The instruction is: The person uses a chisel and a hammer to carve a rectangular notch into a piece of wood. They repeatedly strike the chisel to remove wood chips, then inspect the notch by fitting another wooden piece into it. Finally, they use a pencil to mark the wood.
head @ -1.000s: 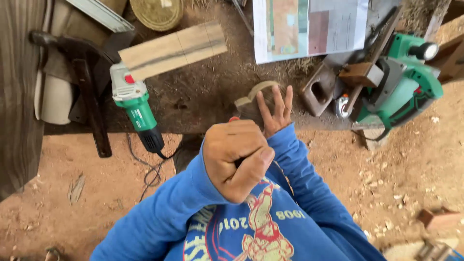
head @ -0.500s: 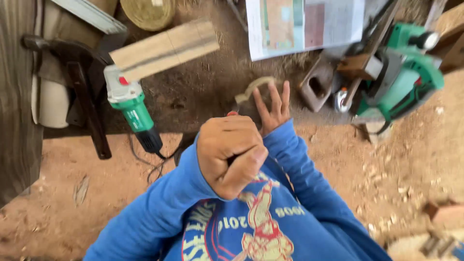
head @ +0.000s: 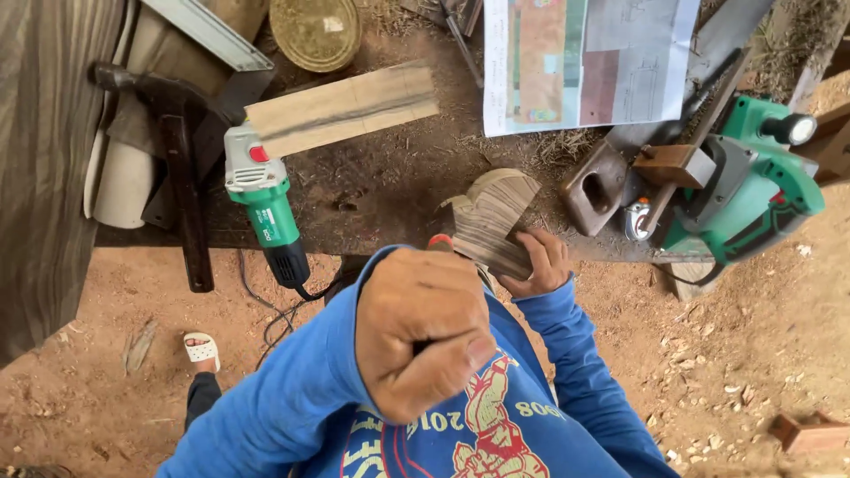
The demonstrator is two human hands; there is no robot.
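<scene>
Since a moment ago we are tilting the curved, striped-grain wooden piece (head: 492,219) flatter toward twelve o'clock, our right hand (head: 535,263) now gripping its lower edge instead of splaying its fingers, while our left hand (head: 423,332) is staying clenched in a fist around a tool with a red tip (head: 440,241).

At the top of our workbench we see a printed paper sheet (head: 589,62), rectangular and white with orange, green and dark red blocks, lying flat, and left of it a round yellowish tin lid (head: 315,32) bearing a small pale label.

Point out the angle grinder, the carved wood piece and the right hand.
angle grinder (head: 270,212), head view, green body.
carved wood piece (head: 496,217), head view, striped face.
right hand (head: 536,264), head view, back of hand, holding the wood's lower edge.
</scene>
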